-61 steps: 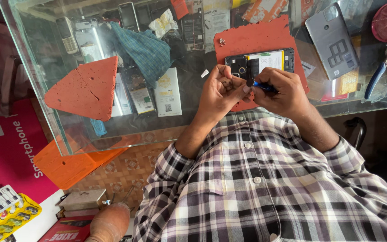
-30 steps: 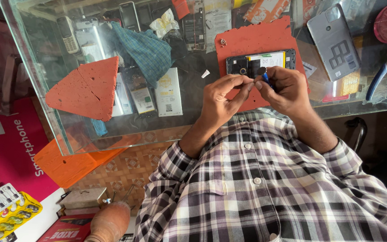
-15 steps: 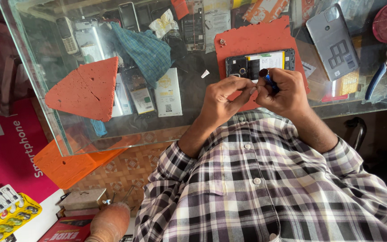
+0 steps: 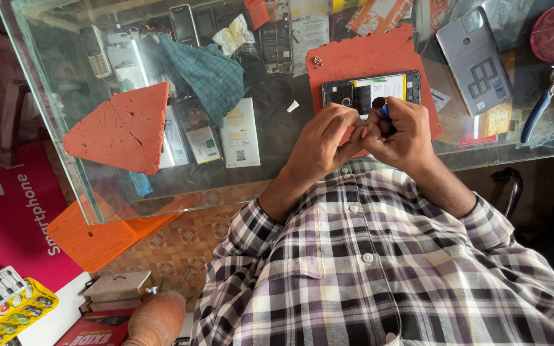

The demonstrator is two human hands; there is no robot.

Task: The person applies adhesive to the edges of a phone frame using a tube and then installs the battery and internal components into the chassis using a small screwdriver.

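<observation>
**Both hands met over the opened phone**

The left hand [image 4: 320, 138] and right hand [image 4: 400, 131] were pressed close together just above the near edge of the opened phone [image 4: 370, 90]. The right hand pinched a small blue tool [image 4: 386, 115] between thumb and fingers. The left hand's fingers were curled, their tips against the right hand's; whether they nipped some tiny part could not be told.

The phone lay on a red mat [image 4: 360, 57] on the glass surface [image 4: 277, 122], its long axis running left to right across the person's front. It sat directly beyond the knuckles, nearly touching them. The right hand was the nearer, over the phone's middle; the left hovered by its camera end.

Blue pliers [image 4: 549, 102] lay well apart to the right, and a grey phone cover [image 4: 472, 61] between them and the mat.
</observation>
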